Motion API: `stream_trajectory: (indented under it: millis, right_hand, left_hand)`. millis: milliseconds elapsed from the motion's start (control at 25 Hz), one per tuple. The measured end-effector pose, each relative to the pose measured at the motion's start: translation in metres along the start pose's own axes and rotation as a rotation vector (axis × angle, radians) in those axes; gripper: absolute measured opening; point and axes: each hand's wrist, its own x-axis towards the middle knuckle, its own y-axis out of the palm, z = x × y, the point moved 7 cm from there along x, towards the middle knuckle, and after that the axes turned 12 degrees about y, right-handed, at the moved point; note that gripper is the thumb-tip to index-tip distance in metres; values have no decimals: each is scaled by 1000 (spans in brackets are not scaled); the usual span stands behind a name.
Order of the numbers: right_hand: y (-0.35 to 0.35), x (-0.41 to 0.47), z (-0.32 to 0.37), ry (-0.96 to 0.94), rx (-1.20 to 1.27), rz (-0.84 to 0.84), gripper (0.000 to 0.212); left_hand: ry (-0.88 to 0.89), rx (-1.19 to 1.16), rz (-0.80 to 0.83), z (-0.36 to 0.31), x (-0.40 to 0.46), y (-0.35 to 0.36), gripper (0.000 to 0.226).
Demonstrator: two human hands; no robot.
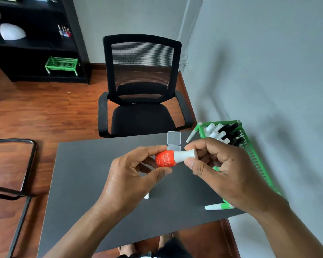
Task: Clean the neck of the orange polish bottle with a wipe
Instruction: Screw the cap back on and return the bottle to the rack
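The orange polish bottle [165, 158] lies sideways in the air above the grey table [86, 183], its white cap [185, 155] pointing right. My left hand [132, 175] pinches the orange body between thumb and fingers. My right hand [218, 168] grips the white cap with thumb and fingertips. The cap sits on the bottle, so the neck is hidden. A small clear plastic box [173, 138] with its lid open stands on the table just behind the bottle. No wipe is visible in either hand.
A green rack [250, 149] of white and black bottles stands along the table's right edge by the wall. A black mesh office chair [140, 94] faces the table's far side. A small white piece [146, 196] lies under my left hand. Black shelves stand far left.
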Motion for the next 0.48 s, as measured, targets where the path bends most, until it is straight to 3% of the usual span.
stream_trajectory:
  millis: [240,480]
  right_hand:
    - [-69,-6,-47,68,-45,-232,13]
    - [-107,-6,-113,221,-72,-291,20]
  left_hand:
    - [-212,-44,38,25,19,73,21]
    - [-404,-123,38,63,35,161,10]
